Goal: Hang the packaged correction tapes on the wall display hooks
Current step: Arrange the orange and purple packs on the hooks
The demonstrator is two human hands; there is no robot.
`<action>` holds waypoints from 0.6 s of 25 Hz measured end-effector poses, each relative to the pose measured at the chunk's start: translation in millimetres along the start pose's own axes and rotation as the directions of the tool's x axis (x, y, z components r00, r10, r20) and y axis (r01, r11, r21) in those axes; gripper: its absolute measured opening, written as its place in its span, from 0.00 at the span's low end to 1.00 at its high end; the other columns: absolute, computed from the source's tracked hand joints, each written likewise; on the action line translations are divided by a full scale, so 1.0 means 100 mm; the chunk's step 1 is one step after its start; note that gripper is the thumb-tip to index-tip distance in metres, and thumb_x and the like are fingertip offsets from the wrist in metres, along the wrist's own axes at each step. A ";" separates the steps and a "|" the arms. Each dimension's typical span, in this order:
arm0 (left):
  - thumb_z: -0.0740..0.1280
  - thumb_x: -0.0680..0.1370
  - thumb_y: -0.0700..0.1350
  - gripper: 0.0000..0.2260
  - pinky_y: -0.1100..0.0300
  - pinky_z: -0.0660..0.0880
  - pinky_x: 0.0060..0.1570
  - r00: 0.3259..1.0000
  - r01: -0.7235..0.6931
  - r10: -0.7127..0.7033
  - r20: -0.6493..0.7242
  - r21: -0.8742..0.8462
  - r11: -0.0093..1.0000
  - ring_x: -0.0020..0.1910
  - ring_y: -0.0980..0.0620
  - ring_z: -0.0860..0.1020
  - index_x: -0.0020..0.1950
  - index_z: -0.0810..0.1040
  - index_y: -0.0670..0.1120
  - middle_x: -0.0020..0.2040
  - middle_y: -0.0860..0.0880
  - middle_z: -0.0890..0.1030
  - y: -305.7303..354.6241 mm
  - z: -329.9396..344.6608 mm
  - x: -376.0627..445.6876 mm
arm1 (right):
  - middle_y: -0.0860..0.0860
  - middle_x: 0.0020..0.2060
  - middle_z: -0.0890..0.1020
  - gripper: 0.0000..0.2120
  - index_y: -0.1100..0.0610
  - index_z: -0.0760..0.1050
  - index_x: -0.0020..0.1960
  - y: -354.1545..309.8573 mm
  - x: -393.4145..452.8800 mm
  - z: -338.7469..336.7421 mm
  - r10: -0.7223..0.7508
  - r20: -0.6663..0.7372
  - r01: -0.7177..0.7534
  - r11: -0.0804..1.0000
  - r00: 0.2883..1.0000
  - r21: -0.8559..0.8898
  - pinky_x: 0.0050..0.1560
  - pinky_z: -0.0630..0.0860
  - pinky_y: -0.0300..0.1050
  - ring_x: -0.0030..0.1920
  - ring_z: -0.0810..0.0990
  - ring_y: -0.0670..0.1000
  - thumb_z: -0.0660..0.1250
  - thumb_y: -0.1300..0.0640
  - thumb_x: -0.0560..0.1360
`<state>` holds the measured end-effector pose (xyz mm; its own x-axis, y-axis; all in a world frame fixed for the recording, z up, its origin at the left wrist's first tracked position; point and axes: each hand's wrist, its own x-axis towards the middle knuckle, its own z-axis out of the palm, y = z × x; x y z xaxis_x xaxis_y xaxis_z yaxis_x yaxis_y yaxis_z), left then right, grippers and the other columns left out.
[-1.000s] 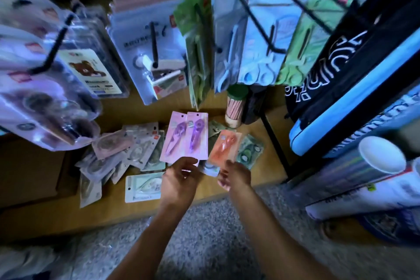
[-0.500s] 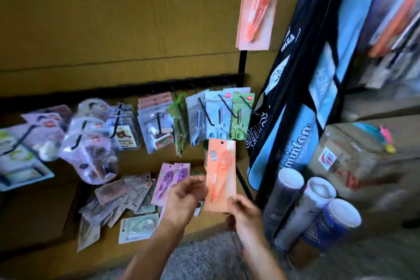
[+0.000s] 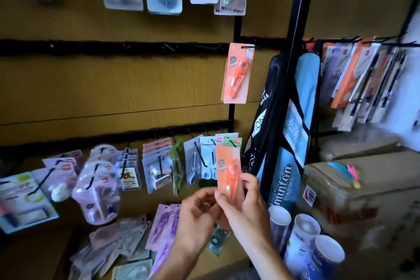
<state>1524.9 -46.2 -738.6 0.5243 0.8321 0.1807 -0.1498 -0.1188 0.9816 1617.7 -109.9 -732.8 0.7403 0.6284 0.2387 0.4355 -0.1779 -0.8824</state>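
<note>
Wood-panelled wall now fills the view, its middle rail carrying one orange pack at the right end. Right hand has raised a matching orange correction tape, pinched upright; left hand half-curled, seemingly empty.

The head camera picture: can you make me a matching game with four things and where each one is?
Things:
1. orange packaged correction tape
2. second orange correction tape pack
3. purple correction tape packs
4. white paper rolls

Places:
A. hanging on a wall hook, middle row
B. standing upright at lower right
C. held in the right hand
D. lying on the low shelf, beside the left hand

Pairs: 1-C, 2-A, 3-D, 4-B
</note>
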 end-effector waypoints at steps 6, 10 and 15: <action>0.68 0.77 0.32 0.13 0.54 0.79 0.36 0.973 -0.212 0.208 0.098 0.024 0.977 0.31 0.48 0.79 0.50 0.87 0.48 0.37 0.42 0.86 0.54 0.04 0.20 | 0.39 0.58 0.79 0.37 0.40 0.61 0.66 -0.44 0.27 -0.25 -0.113 -0.093 0.111 0.994 0.989 -0.018 0.53 0.76 0.47 0.55 0.80 0.48 0.75 0.43 0.63; 0.70 0.76 0.31 0.22 0.64 0.77 0.39 0.957 -0.287 0.281 0.072 0.097 0.953 0.38 0.57 0.81 0.60 0.80 0.55 0.48 0.55 0.86 0.76 0.21 0.39 | 0.42 0.58 0.80 0.34 0.43 0.63 0.68 -0.74 0.58 -0.37 -0.184 -0.203 0.191 0.982 0.962 0.014 0.54 0.74 0.45 0.56 0.79 0.48 0.74 0.47 0.66; 0.69 0.76 0.34 0.20 0.64 0.79 0.43 0.976 -0.217 0.210 0.053 0.191 0.957 0.42 0.61 0.80 0.60 0.77 0.57 0.55 0.53 0.81 0.81 0.21 0.40 | 0.48 0.65 0.76 0.37 0.48 0.61 0.72 -1.01 1.22 -0.73 -0.190 -0.321 0.172 0.982 0.928 -0.082 0.57 0.72 0.49 0.62 0.76 0.55 0.73 0.45 0.67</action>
<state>1551.3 -34.0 -650.7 0.5248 0.7586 0.3861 -0.0966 -0.3975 0.9125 1701.7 -71.0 -585.1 0.7686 0.3742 0.5189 0.5971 -0.1284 -0.7919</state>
